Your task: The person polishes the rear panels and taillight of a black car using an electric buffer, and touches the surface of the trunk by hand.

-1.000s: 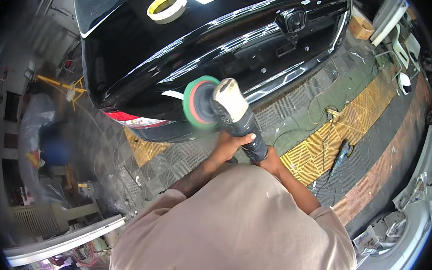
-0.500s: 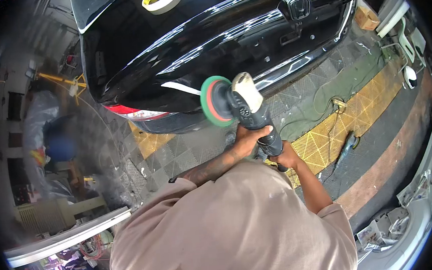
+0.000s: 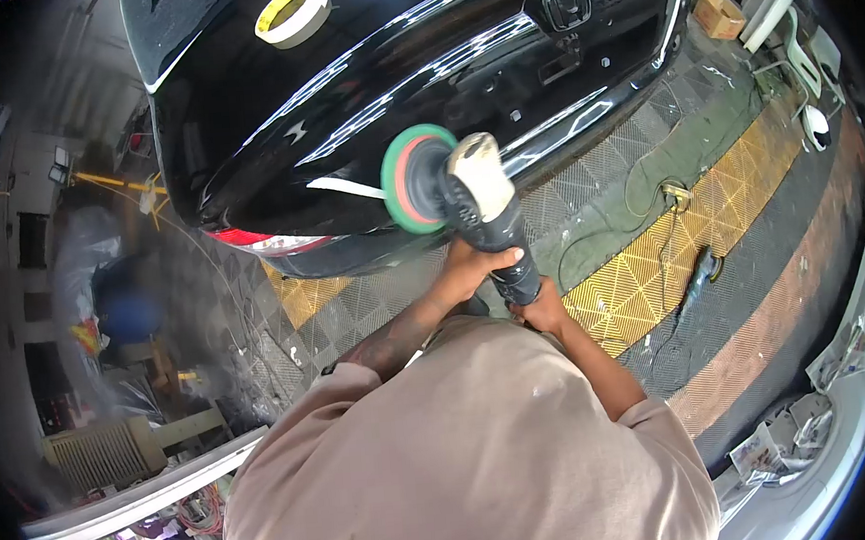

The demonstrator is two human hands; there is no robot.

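Observation:
A black power polisher (image 3: 493, 206) with a green and red round pad (image 3: 414, 179) is held in front of the rear of a black car (image 3: 370, 94). My left hand (image 3: 472, 267) wraps round its body behind the head, thumb across the top. Around the rear end of the handle, my right hand (image 3: 540, 308) is closed. The pad stands on edge, near the car's trunk panel; whether it touches the paint I cannot tell. A roll of tape (image 3: 293, 17) lies on the car.
Cables (image 3: 639, 217) cross the patterned floor mats (image 3: 728, 189). Another tool (image 3: 699, 276) lies on the floor at the right. A cardboard box (image 3: 719, 15) and a chair (image 3: 805, 68) stand at the back right. Part of a light-coloured car (image 3: 838, 472) with paper on it shows at the lower right.
The polisher and both hands have shifted slightly left and up in the view. The car and tape roll also appear further left as the view moved. Both hands keep their hold.

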